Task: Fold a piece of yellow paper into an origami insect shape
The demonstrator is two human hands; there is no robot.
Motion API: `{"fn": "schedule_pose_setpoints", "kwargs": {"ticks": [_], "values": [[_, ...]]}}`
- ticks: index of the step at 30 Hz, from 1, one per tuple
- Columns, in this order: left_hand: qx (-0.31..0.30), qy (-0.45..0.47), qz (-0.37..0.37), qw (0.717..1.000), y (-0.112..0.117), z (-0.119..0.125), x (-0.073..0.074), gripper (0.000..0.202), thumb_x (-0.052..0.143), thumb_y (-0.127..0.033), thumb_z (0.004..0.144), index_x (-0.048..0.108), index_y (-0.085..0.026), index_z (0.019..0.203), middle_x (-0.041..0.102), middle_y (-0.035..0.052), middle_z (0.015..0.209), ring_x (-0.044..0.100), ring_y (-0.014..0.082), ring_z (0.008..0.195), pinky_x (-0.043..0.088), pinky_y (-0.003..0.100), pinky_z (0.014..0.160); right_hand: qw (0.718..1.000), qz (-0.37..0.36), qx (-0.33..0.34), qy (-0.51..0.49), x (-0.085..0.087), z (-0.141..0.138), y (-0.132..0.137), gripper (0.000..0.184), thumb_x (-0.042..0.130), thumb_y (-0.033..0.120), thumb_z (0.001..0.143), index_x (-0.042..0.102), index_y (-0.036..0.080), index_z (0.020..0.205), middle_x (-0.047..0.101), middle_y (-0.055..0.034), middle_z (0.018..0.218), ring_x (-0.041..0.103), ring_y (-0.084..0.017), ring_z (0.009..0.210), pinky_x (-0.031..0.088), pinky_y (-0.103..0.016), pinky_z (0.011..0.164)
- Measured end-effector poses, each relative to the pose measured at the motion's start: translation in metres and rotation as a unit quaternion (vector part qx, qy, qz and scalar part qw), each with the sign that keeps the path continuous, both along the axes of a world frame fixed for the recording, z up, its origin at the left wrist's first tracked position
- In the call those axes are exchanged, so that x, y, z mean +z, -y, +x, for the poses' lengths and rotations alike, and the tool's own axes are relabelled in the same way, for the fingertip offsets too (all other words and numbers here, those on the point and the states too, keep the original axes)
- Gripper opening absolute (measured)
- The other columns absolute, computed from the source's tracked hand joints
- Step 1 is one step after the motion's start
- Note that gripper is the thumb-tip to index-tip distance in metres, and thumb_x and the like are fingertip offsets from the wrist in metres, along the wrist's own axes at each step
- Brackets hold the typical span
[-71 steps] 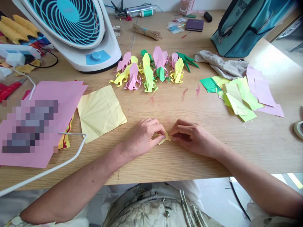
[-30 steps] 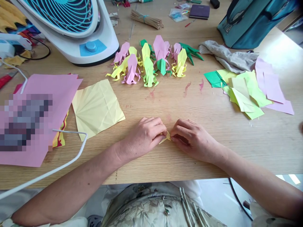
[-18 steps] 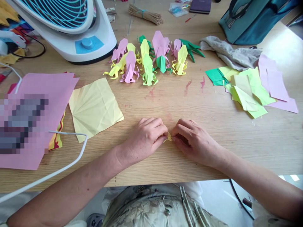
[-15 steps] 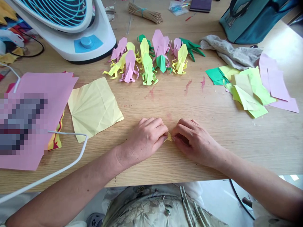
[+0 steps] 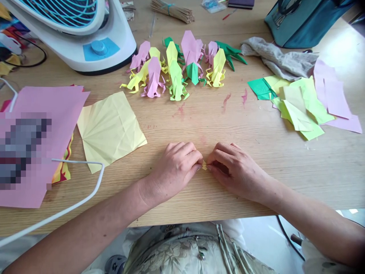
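Note:
Between my two hands, near the front of the wooden table, is a small piece of folded yellow paper (image 5: 204,165). My left hand (image 5: 180,165) pinches its left end between thumb and fingers. From the other side, my right hand (image 5: 232,169) pinches the right end. Only a sliver of the paper shows; my fingers cover the rest. To the left lies a creased pale yellow sheet (image 5: 114,131), flat on the table. Beyond my hands stand several folded paper figures in pink, yellow and green, among them a light green figure (image 5: 178,83).
A white fan (image 5: 114,42) stands at the back left. Pink sheets (image 5: 61,125) and a white cable (image 5: 98,182) lie at the left. On the right are paper scraps (image 5: 302,110), a grey cloth (image 5: 281,61) and a teal bag (image 5: 305,24). A bundle of sticks (image 5: 173,10) lies far back.
The view has shifted slightly, so the background sits a little higher and further left. Both hands keep their pinch on the folded yellow paper, with hardly any movement.

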State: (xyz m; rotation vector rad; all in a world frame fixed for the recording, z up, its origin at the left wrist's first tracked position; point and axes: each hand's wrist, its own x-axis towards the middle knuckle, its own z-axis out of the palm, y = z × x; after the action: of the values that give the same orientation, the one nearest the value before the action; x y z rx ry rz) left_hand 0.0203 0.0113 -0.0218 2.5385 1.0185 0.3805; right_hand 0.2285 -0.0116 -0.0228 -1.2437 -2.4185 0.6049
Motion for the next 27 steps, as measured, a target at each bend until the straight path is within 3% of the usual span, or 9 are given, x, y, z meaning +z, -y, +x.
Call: {"fn": "schedule_pose_setpoints", "kwargs": {"ticks": [27], "values": [[0.054, 0.006, -0.015, 0.998, 0.0042, 0.0092, 0.0004, 0.007, 0.059, -0.016, 0.088, 0.06, -0.018, 0.082, 0.062, 0.0027, 0.087, 0.058, 0.019, 0.088, 0.039, 0.033, 0.08, 1.0, -0.022, -0.019, -0.003, 0.0021, 0.0014, -0.0008, 0.009, 0.056, 0.013, 0.09, 0.058, 0.019, 0.084, 0.057, -0.001, 0.081, 0.052, -0.014, 0.073, 0.034, -0.03, 0.071]]}}
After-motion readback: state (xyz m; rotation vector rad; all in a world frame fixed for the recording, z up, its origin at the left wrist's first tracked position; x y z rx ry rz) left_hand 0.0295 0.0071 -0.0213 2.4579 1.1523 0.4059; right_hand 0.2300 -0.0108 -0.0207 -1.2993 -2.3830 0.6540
